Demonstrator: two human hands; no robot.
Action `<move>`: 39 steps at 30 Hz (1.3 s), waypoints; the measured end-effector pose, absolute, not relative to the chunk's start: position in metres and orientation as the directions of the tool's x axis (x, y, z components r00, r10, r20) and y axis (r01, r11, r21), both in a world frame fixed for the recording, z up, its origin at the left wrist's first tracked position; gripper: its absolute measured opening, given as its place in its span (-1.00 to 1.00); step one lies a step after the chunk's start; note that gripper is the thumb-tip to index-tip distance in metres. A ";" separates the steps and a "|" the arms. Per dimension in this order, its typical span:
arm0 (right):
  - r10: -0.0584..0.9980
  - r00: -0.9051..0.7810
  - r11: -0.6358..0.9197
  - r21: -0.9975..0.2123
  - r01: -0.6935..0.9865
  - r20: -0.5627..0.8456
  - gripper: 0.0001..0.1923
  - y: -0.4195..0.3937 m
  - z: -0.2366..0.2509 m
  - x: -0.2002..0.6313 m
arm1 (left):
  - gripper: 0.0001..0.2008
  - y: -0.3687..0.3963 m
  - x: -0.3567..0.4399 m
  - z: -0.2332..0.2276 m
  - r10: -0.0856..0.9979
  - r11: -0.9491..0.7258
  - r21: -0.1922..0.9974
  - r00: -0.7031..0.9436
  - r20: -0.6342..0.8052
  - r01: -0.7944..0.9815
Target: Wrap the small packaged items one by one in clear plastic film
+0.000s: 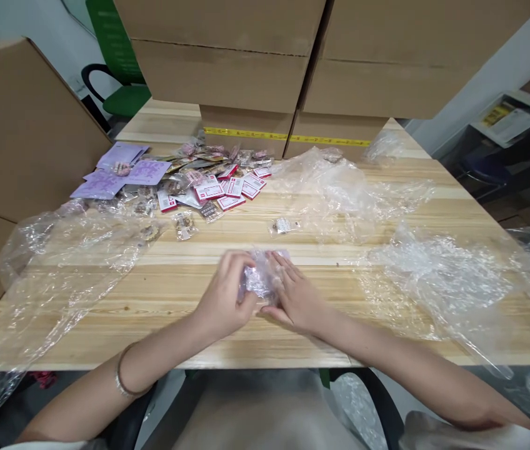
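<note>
Stacked cardboard boxes (255, 69) stand at the far edge of the wooden counter (162, 300), one crossed by a strip of yellow tape (246, 133) whose print is too small to read. Loose clear plastic sheets (434, 275) sprawl left and right. Purple cards (124, 169) and red-and-white labelled packets (230, 187) lie heaped at the far left; their writing is illegible. At the near middle, the left hand (222, 300) and right hand (295, 297) both pinch a small clear plastic bag (262, 278), contents unclear, fingers closed on it just above the counter.
</note>
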State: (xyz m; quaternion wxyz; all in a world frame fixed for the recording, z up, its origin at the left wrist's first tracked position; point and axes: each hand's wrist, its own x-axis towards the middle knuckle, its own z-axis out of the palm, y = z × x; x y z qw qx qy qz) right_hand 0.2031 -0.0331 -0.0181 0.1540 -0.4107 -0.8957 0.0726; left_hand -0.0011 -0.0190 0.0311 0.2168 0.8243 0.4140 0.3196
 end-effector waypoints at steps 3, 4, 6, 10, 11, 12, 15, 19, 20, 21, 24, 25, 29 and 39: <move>0.781 -0.611 0.624 -0.115 0.773 0.129 -0.06 -0.036 -0.019 0.190 | -0.43 -0.020 -0.006 0.042 0.671 -0.740 0.438 0.519 0.529 0.510; 0.782 -0.612 0.622 -0.074 0.780 0.116 -0.08 -0.036 -0.020 0.186 | -0.37 -0.020 -0.003 0.041 0.593 -0.806 0.375 0.627 0.505 0.458; 0.777 -0.621 0.626 -0.022 0.780 0.102 -0.10 -0.037 -0.022 0.182 | -0.28 -0.018 0.006 0.030 0.505 -0.858 0.313 0.778 0.374 0.407; 0.743 -0.660 0.668 -0.063 0.742 0.109 -0.12 -0.034 -0.021 0.190 | -0.18 -0.017 0.014 -0.001 0.578 -0.809 0.256 0.795 0.184 0.529; 0.728 -0.675 0.685 -0.086 0.723 0.120 -0.12 -0.033 -0.020 0.195 | -0.19 -0.017 0.011 -0.007 0.591 -0.799 0.250 0.791 0.159 0.547; 0.715 -0.686 0.699 -0.108 0.707 0.132 -0.12 -0.033 -0.020 0.201 | -0.19 -0.018 0.007 -0.010 0.600 -0.791 0.247 0.788 0.138 0.559; 0.700 -0.698 0.714 -0.172 0.679 0.153 -0.16 -0.035 -0.018 0.218 | -0.20 -0.021 -0.010 -0.009 0.630 -0.763 0.255 0.772 0.089 0.594; 0.705 -0.699 0.700 -0.279 0.657 0.121 -0.21 -0.039 -0.015 0.240 | -0.19 -0.017 -0.027 0.002 0.626 -0.748 0.305 0.779 0.028 0.590; 0.710 -0.696 0.689 -0.312 0.654 0.110 -0.22 -0.039 -0.014 0.244 | -0.20 -0.014 -0.030 0.004 0.625 -0.745 0.313 0.780 0.019 0.590; 0.716 -0.690 0.677 -0.346 0.650 0.105 -0.22 -0.039 -0.012 0.247 | -0.20 -0.010 -0.031 0.005 0.625 -0.744 0.312 0.781 0.014 0.590; 0.722 -0.675 0.664 -0.430 0.612 0.155 -0.23 -0.039 -0.005 0.252 | -0.25 -0.003 -0.032 0.007 0.605 -0.774 0.253 0.796 0.028 0.580; 0.718 -0.671 0.670 -0.444 0.595 0.184 -0.24 -0.039 -0.003 0.251 | -0.28 -0.002 -0.032 0.007 0.594 -0.789 0.220 0.803 0.039 0.573; 0.672 -0.683 0.735 -0.365 0.571 0.286 -0.28 -0.041 0.000 0.250 | -0.43 -0.005 -0.031 0.007 0.538 -0.841 0.148 0.833 0.128 0.520; 0.860 -0.475 0.447 -0.726 0.522 0.188 -0.72 -0.045 0.041 0.267 | -0.77 -0.012 -0.008 0.026 0.824 -0.447 0.811 0.528 0.207 0.379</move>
